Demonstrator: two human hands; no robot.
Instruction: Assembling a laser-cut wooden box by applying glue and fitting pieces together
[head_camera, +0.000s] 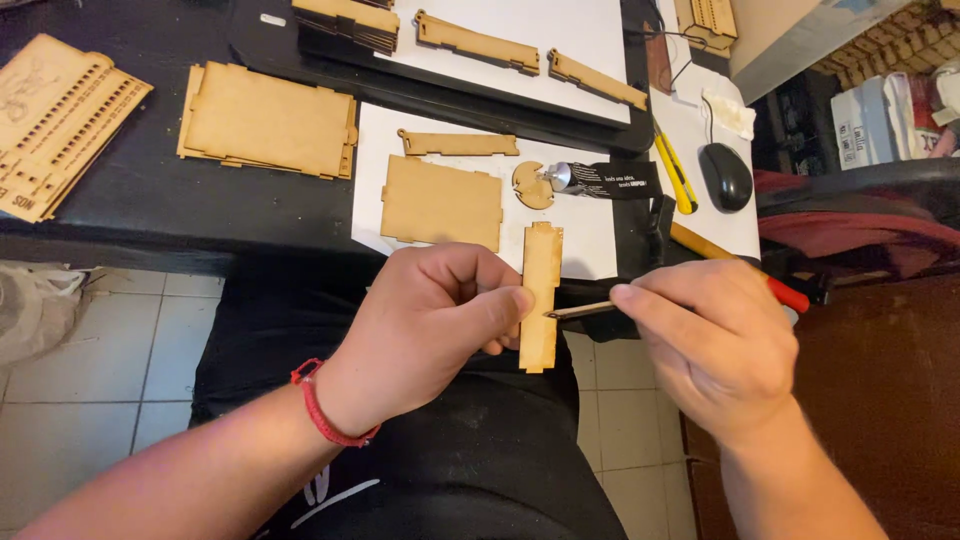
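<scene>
Two hands meet over the person's lap, below the near edge of the white sheet (470, 125) that lies on the dark table (150, 200). The left hand (430, 320), a red cord at its wrist, is clenched around a narrow wooden strip (541, 290), thumb pressed against its face, holding it upright. The right hand (715, 340) pinches a thin metal tool (580, 310) whose tip touches the strip's right edge; a red handle end (790, 296) shows past the knuckles.

On the white sheet, just beyond the strip, lies a rectangular wooden panel (442, 203). Beside it to the right sit a small round wooden disc (532, 186) and a black glue tube (605, 180), its nozzle touching the disc. A slim notched slat (457, 143) lies past the panel. Right of the sheet are a yellow utility knife (678, 172) and a black mouse (725, 175). Left of the sheet rests a stack of wooden boards (268, 120), and farther left a slotted engraved board (60, 120). Beyond the sheet, two long notched wooden pieces (530, 57) lie on a second white surface.
</scene>
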